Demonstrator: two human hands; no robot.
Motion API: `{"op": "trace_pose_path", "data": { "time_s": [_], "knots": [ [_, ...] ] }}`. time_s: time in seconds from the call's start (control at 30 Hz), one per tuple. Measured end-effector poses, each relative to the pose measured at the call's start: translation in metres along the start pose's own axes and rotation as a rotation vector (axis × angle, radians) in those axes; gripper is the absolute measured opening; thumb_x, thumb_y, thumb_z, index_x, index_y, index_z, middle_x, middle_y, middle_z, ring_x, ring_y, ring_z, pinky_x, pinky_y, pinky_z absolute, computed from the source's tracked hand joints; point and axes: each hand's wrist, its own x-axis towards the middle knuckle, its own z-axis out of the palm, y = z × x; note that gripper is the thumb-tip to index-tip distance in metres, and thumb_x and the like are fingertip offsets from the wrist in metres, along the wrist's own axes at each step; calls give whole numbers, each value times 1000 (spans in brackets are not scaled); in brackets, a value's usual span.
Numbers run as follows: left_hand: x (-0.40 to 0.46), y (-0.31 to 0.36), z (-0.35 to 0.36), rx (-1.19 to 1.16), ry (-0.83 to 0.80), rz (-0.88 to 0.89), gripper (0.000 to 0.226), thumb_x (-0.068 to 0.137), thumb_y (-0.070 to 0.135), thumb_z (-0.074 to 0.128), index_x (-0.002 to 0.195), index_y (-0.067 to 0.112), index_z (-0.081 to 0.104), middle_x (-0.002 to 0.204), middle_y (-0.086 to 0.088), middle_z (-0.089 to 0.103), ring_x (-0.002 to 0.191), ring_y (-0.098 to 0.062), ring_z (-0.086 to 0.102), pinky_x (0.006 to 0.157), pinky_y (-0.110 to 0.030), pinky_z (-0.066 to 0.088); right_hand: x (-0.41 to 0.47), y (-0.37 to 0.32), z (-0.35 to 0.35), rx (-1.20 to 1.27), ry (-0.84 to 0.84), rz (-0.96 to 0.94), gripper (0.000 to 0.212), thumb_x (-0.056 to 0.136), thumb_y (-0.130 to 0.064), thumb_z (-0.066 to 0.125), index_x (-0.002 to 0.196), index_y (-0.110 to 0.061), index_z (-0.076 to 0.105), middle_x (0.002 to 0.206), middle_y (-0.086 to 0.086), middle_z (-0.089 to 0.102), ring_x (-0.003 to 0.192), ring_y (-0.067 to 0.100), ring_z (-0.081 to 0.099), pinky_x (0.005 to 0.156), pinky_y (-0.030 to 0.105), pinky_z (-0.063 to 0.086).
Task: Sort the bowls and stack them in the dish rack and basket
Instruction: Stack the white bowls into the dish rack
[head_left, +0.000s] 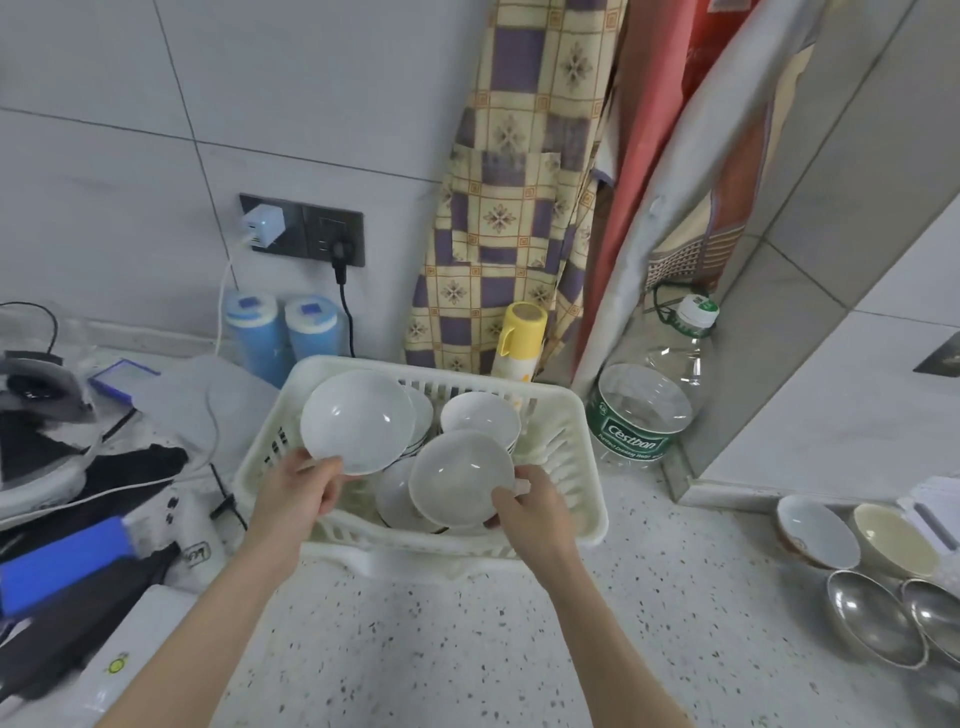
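Observation:
A cream plastic basket (582, 447) stands on the speckled counter and holds several white bowls. My left hand (301, 488) pinches the near rim of a white bowl (358, 418), tilted toward me over the basket's left side. My right hand (530, 512) grips the near rim of a second white bowl (460, 475), tilted above the basket's middle. More white bowls (480, 413) lie stacked beneath and behind them. At the right edge of the counter sit a white bowl (818, 530), a cream bowl (896, 540) and two metal bowls (872, 618).
A large Cestbon water bottle (649, 400) stands right of the basket, with a yellow flask (519, 338) and two blue cylinders (280, 332) behind it. Cables, a blue box (62, 561) and dark gear crowd the left. Aprons hang at the wall corner.

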Motion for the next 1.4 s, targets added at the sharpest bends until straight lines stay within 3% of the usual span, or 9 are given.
{"op": "trace_pose_path", "data": {
  "time_s": [0.13, 0.2, 0.37, 0.53, 0.63, 0.77, 0.97, 1.13, 1.4],
  "knots": [
    [12, -1, -5, 8, 48, 28, 13, 89, 13, 57, 94, 24, 62, 46, 14, 52, 40, 3, 44, 52, -17, 39, 12, -5, 19, -90, -24, 3, 31, 86, -24, 51, 117, -23, 52, 72, -9, 72, 65, -4, 66, 58, 26, 46],
    [20, 0, -6, 11, 82, 31, 13, 89, 15, 58, 97, 24, 63, 49, 15, 56, 43, 5, 48, 52, -16, 42, 18, -8, 27, -156, -30, 0, 33, 87, -27, 51, 120, -22, 53, 71, -6, 73, 72, 3, 66, 58, 25, 43],
    [35, 2, -3, 20, 140, 36, 22, 90, 16, 60, 111, 15, 64, 65, 8, 60, 57, -5, 54, 58, -19, 44, 28, -12, 40, -281, -49, -14, 35, 89, -28, 48, 122, -24, 56, 78, -2, 74, 77, 16, 65, 60, 26, 43],
    [37, -3, 0, 25, 151, 67, 12, 91, 16, 59, 101, 20, 64, 52, 13, 61, 44, 7, 52, 55, -17, 41, 32, -7, 50, -297, -67, 20, 26, 88, -28, 44, 103, -25, 65, 75, -4, 74, 77, 20, 64, 68, 31, 49],
    [36, -2, -1, 18, 129, 85, 11, 90, 14, 59, 88, 24, 63, 48, 15, 59, 44, 5, 51, 58, -22, 42, 35, -5, 53, -306, -54, 42, 24, 87, -30, 43, 93, -24, 65, 75, -3, 74, 71, 19, 61, 64, 30, 47],
    [38, 1, -3, 35, 78, 46, 11, 88, 16, 59, 87, 26, 65, 50, 13, 63, 43, 3, 49, 57, -22, 41, 35, -4, 54, -331, -47, 78, 25, 87, -29, 41, 83, -25, 65, 67, -8, 73, 62, 11, 55, 58, 26, 41],
    [40, -4, -4, 120, 58, 24, 14, 84, 21, 62, 92, 32, 64, 60, 16, 70, 46, 6, 57, 58, -25, 43, 37, -3, 57, -430, -78, 81, 29, 89, -29, 38, 89, -24, 66, 64, -14, 72, 75, 9, 61, 61, 25, 39],
    [41, -6, -4, 165, 19, 19, 22, 83, 22, 62, 102, 32, 65, 67, 12, 73, 57, -6, 62, 63, -28, 48, 41, -2, 58, -490, -98, 88, 29, 87, -26, 38, 89, -23, 66, 65, -17, 72, 77, 10, 62, 64, 24, 41],
    [40, -5, -2, 198, -17, 23, 22, 85, 18, 62, 103, 30, 64, 65, 11, 73, 49, 4, 61, 60, -27, 46, 45, 6, 60, -554, -115, 71, 28, 94, -32, 36, 95, -25, 63, 72, -12, 73, 80, 12, 64, 69, 26, 45]
  ]
}}
